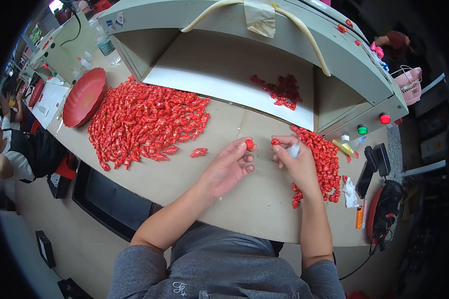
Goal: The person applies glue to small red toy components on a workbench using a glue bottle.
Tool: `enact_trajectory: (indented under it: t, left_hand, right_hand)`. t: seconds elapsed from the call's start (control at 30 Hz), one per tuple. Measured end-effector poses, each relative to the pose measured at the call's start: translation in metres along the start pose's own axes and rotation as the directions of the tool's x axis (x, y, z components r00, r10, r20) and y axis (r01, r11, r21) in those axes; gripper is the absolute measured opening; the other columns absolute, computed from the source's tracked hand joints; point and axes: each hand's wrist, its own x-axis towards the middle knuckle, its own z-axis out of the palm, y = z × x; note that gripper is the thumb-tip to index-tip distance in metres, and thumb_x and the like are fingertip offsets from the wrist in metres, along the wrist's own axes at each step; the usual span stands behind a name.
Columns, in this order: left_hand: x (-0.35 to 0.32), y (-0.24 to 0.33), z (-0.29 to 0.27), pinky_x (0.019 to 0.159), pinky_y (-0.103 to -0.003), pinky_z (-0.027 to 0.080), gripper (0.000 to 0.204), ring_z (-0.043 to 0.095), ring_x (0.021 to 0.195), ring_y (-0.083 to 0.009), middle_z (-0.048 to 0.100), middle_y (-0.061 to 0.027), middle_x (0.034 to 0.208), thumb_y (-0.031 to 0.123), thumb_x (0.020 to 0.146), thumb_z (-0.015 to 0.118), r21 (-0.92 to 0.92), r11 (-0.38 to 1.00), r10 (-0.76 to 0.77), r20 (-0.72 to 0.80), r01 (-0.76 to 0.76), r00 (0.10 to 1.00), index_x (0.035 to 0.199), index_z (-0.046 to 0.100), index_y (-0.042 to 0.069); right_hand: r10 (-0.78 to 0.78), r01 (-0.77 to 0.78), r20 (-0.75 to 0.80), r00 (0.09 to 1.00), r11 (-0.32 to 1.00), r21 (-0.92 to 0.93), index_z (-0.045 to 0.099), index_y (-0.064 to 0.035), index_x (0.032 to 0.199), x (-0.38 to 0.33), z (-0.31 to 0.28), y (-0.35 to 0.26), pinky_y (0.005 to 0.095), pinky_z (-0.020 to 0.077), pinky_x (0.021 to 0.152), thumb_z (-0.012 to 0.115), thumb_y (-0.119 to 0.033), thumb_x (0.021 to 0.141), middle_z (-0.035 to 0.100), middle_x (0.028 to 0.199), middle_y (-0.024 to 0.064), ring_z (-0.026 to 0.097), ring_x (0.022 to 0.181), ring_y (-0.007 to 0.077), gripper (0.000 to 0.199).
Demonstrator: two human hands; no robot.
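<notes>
My left hand [223, 170] pinches a small glossy red plastic piece [250, 144] between thumb and forefinger, its other fingers loosely curled. Facing it across a short gap, my right hand [302, 168] grips another small red piece [275, 142] at its fingertips. A whitish squeeze bottle [294, 150] is also tucked in that hand, partly hidden by the fingers. Beside my right hand lies a pile of small rounded red pieces [326, 162]. To the left spreads a large heap of red figure-like pieces [149, 122], with a single one [199, 152] lying apart nearer my left hand.
A grey open-fronted cabinet [214, 22] stands at the back, with red pieces [281, 91] inside. A red dish [85, 97] and a water bottle [106, 47] are at the far left. On the right lie a crumpled tissue [350, 193], an orange lighter [359, 218] and black cables [387, 204].
</notes>
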Motion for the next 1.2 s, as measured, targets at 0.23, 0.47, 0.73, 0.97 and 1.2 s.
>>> enact_trajectory:
  t: [0.23,0.47,0.73,0.97,1.2]
  left_hand:
    - [0.004,-0.014,-0.004,0.091,-0.033,0.047,0.024,0.058,0.108,-0.0172,0.062,-0.0051,0.113,0.022,0.097,0.055,-0.008,0.999,0.033,0.085,-0.032,0.996,0.119,0.055,0.011]
    - [-0.001,-0.018,-0.001,0.097,-0.035,0.048,0.024,0.058,0.110,-0.0183,0.061,-0.0070,0.114,0.020,0.098,0.053,-0.022,1.000,-0.012,0.082,0.014,0.997,0.120,0.055,0.009]
    - [-0.002,-0.011,0.000,0.089,-0.031,0.050,0.025,0.059,0.104,-0.0142,0.062,-0.0016,0.111,0.022,0.096,0.058,-0.015,1.000,-0.026,0.051,0.027,0.998,0.119,0.056,0.012]
    - [-0.002,-0.012,-0.001,0.090,-0.033,0.048,0.028,0.058,0.104,-0.0141,0.062,-0.0033,0.114,0.023,0.095,0.059,0.009,1.000,-0.023,0.027,0.023,0.999,0.120,0.055,0.012]
    - [-0.001,-0.019,-0.002,0.087,-0.030,0.049,0.028,0.059,0.100,-0.0121,0.062,-0.0002,0.112,0.022,0.095,0.059,0.054,0.998,-0.009,0.010,0.009,1.000,0.121,0.056,0.011]
  right_hand:
    - [0.001,-0.007,0.043,0.999,0.992,0.124,0.061,0.0002,0.115,-0.021,0.024,-0.005,0.0202,0.0471,0.060,0.058,-0.010,0.094,0.066,0.094,0.0036,0.058,0.071,0.0064,0.024]
    - [-0.083,0.082,0.004,0.997,0.989,0.122,0.060,0.0006,0.116,-0.029,0.026,0.001,0.0193,0.0465,0.058,0.056,-0.007,0.094,0.065,0.087,0.0033,0.056,0.066,0.0060,0.024]
    - [-0.134,0.140,-0.081,0.988,0.988,0.066,0.058,0.0001,0.120,-0.022,0.016,-0.007,0.0181,0.0450,0.059,0.057,-0.004,0.092,0.055,0.102,0.0055,0.056,0.071,0.0063,0.028]
    - [-0.145,0.165,-0.127,0.981,0.972,0.169,0.056,-0.0006,0.101,-0.029,0.011,-0.016,0.0192,0.0432,0.056,0.062,-0.005,0.090,0.061,0.090,0.0047,0.054,0.066,0.0063,0.013]
    - [-0.082,0.089,-0.043,0.996,0.975,0.202,0.058,-0.0007,0.102,-0.034,0.006,-0.015,0.0194,0.0443,0.057,0.062,-0.008,0.091,0.063,0.089,0.0048,0.056,0.067,0.0062,0.014]
